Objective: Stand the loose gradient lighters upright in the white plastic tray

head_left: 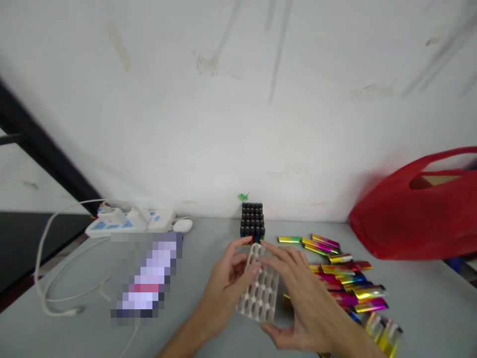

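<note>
Holding a white tray (261, 291) in both hands, left hand (223, 288) and right hand (301, 298) gripping its sides; black block (252, 221) at 12 o'clock, shiny lighters (346, 283) at 3.

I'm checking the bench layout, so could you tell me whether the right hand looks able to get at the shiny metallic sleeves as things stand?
Probably yes. The right hand rests on the white perforated tray, and the pile of metallic sleeves lies on the table just beside it, uncovered, with nothing between them.
</note>
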Available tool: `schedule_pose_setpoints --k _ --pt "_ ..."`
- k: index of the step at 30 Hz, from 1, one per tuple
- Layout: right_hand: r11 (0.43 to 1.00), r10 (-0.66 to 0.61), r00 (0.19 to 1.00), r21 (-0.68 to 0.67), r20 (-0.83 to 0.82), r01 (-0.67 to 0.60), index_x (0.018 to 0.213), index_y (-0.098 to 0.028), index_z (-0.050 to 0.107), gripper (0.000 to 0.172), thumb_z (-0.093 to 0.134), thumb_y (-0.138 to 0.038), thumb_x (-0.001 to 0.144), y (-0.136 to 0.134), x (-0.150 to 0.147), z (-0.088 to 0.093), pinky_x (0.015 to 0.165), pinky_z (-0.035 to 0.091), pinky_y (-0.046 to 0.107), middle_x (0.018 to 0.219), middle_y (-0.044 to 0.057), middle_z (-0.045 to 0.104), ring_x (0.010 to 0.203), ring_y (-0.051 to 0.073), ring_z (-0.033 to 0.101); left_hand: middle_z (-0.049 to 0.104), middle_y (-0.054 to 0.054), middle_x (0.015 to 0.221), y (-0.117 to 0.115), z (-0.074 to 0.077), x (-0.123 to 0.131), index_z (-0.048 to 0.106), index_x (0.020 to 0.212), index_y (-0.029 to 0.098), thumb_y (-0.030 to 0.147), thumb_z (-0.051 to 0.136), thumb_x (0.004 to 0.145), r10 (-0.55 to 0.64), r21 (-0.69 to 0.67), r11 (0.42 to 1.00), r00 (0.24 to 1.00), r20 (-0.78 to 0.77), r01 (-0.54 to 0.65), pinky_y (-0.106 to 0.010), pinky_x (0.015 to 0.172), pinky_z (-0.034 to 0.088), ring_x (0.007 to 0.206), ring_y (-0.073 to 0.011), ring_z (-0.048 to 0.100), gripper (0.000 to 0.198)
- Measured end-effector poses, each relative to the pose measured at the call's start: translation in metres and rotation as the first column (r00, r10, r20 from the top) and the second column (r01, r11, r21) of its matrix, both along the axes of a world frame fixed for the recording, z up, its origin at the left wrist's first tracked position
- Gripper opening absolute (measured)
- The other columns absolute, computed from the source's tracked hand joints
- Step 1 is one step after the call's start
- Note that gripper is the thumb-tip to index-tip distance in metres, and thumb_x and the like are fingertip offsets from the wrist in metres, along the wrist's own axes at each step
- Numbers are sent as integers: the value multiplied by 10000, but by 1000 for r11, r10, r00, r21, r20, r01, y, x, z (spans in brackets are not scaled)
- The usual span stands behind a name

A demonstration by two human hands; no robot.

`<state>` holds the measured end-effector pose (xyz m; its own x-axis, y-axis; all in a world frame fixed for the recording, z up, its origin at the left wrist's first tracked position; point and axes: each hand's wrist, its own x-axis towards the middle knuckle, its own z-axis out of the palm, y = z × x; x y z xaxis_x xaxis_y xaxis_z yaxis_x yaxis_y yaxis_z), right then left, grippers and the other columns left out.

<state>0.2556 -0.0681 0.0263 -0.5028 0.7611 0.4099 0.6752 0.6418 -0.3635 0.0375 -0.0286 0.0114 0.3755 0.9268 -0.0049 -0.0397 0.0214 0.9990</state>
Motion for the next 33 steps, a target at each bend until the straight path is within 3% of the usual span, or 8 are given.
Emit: schedule_pose_setpoints --k 5,9,13,16,21,28,33 --pt "995 -45 999 -84 7 46 1665 -281 389 891 791 -350 873 -1 4 5 1249 425 573 1739 181 435 1585 399 437 718 -28 905 5 -7 2 558 1471 226 437 692 999 60 43 998 992 -108 -55 -300 733 562 836 -225 723 534" --pt "952 -304 951 -18 54 306 1562 -250 526 498 589 -338 1076 12 21 -7 1257 386 638 1611 177 602 1535 370 512 643 19 803 4 -5 -4 575 1382 227 418 618 1028 112 118 989 962 -247 -85 -292 693 512 754 -208 683 404" --pt "893 -448 875 57 185 446 1562 -181 554 476 507 -284 1100 27 43 -29 1232 367 697 1609 200 624 1573 401 477 507 73 693 8 -7 -8 587 1285 224 381 573 1038 168 197 976 905 -391 -96 -274 619 415 628 -175 552 293" --pt "892 -446 856 52 261 449 1562 -167 569 471 449 -257 1116 31 52 -38 1232 351 710 1633 211 608 1593 389 468 536 69 713 9 -9 -8 592 1269 225 349 559 1034 171 215 973 876 -450 -80 -281 635 414 631 -176 565 268" --pt "912 -406 877 54 257 406 1494 -228 637 448 430 -159 1103 33 52 -36 1205 341 713 1542 171 697 1534 372 543 599 45 760 8 -10 -10 627 1205 240 345 565 1026 190 274 961 827 -529 -45 -301 674 424 695 -200 620 216" --pt "928 -364 914 -14 179 373 1299 -293 752 374 588 -83 1036 35 46 -30 1058 432 588 1265 96 806 1246 359 680 556 59 722 9 -6 -11 635 1163 242 313 566 1012 134 267 963 787 -602 40 -296 675 391 699 -201 598 180" --pt "925 -361 922 -70 137 373 1277 -316 772 322 720 -154 1004 33 44 -32 1057 426 571 1187 72 802 1229 362 659 606 46 762 7 -3 -11 656 1170 244 310 572 1020 75 262 956 756 -650 130 -303 700 396 730 -206 622 184"
